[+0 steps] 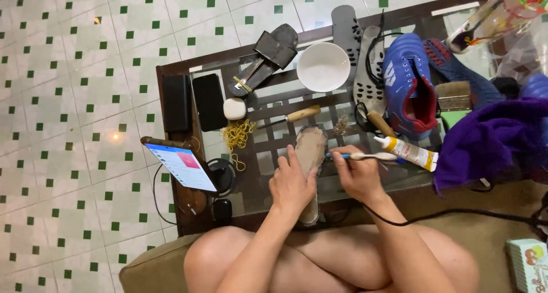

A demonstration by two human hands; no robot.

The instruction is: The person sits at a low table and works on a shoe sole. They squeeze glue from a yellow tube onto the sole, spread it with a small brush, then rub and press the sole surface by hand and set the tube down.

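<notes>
- Centrally, the left hand (292,184) lies flat with fingers spread along the left edge of a worn grey-brown shoe insole (311,156), pressing it against the dark-framed glass tabletop (171,76); the insole's lower end reaches the tabletop's near edge.
- Closed in a pinch, the right hand (357,176) holds a slim blue-and-white toothbrush (365,155), its head touching the insole's right edge.
- Just right of that hand lies a white glue bottle with a yellow label and orange cap (406,151), and beyond it a bunched purple cloth (491,139) hangs over the right part of the tabletop.
- Behind the insole: a wooden-handled tool (297,115), a white round bowl (323,66), a grey perforated sole (347,27), a blue football boot with a red lining (406,87) and a wooden bristle brush (454,95) crowd the far half.
- To the left, a tangle of yellow thread (237,134), a small white case (234,108), a black phone (209,102) and a black rectangular box (176,102) sit near the left edge; a lit phone (181,166) leans at the near-left corner.
- Bare glass shows only between the thread and the left hand.
- Beyond the left edge, green-and-white tiled floor (74,127) lies open.
</notes>
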